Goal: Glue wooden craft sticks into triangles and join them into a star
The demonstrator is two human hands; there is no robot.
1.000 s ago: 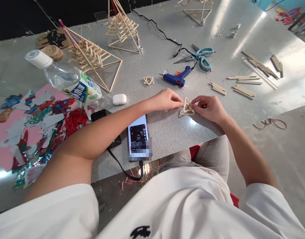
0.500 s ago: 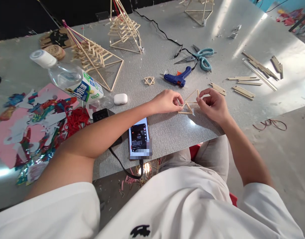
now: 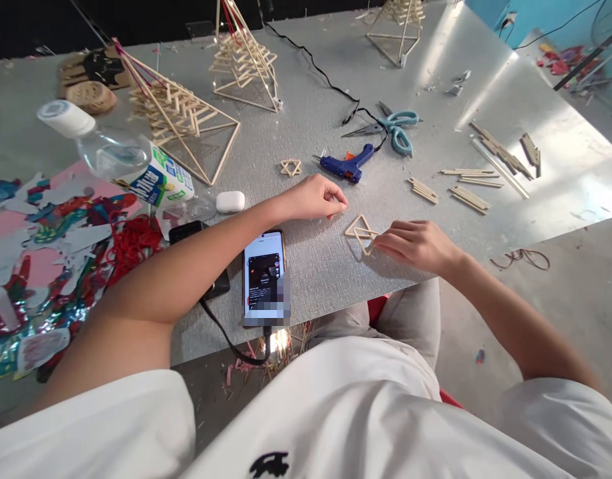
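Two small wooden-stick triangles point(image 3: 360, 233) overlap near the table's front edge. My right hand point(image 3: 410, 245) has its fingertips together on their right corner, gripping the sticks. Up and to the left of them, my left hand point(image 3: 322, 198) is closed in a pinch, apart from the triangles; whatever lies between its fingertips is too small to make out. A small stick star point(image 3: 291, 167) rests behind my left hand. To the star's right lies a blue glue gun point(image 3: 346, 163). Bundles of short sticks point(image 3: 422, 190) lie beyond my right hand.
A phone point(image 3: 264, 279), a white case point(image 3: 230, 201) and a bottle point(image 3: 136, 166) are on the left. Teal-handled scissors point(image 3: 400, 126) lie behind the glue gun. Stick pyramids point(image 3: 179, 123) stand at the back. Red string point(image 3: 136, 246) and foil scraps cover the left side.
My left hand has come off the triangles and moved left. My right hand has lowered with them, and they now lie flatter and overlapping. The view has shifted slightly.
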